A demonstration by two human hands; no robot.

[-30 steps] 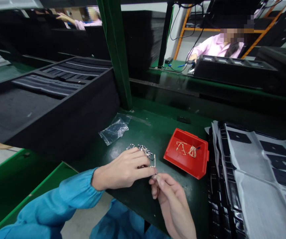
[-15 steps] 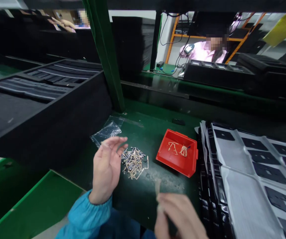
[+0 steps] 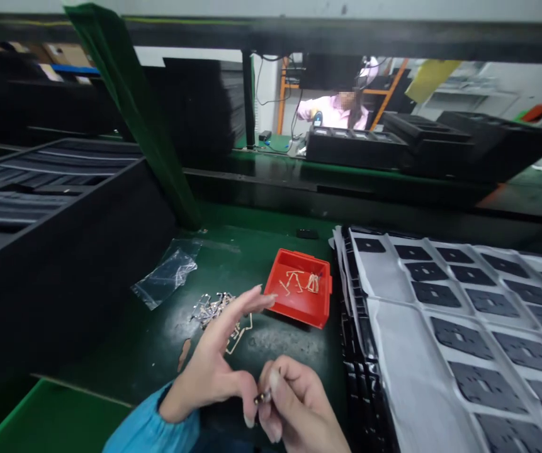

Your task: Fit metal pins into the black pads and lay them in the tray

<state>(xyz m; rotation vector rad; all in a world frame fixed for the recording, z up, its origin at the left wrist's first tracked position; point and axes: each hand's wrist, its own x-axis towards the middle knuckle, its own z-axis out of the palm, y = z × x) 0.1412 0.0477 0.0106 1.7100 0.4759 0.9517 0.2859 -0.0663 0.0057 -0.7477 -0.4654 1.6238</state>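
Head view: the right hand (image 3: 301,406) is pinching a small dark part (image 3: 262,397) between thumb and fingertips, its grip closing down narrow. The part is lying mostly hidden in that pinch, so its full length cannot be told; the stub that shows is pointing out to the left, tipping slightly down, toward the left thumb. That stub's line across the gap between the hands is the relation that matters most here. The left hand (image 3: 214,371) is spreading wide, its thumb hanging just beside the stub and its fingers stretching away above, toward the tray; whether the thumb is touching the part cannot be told.

Beyond the left hand, a pile (image 3: 211,307) of small parts is lying on the bench (image 3: 261,223), partly hiding behind the hand, with pale strips straying at its near right edge. The left hand is lying nearer to this pile than the right. Farther off and to the right, the red tray (image 3: 294,309) is holding a few loose strips and a bunch. A clear bag (image 3: 167,277) is lying left of the pile, and lined sheets (image 3: 393,340) bearing black plates are filling the right side.
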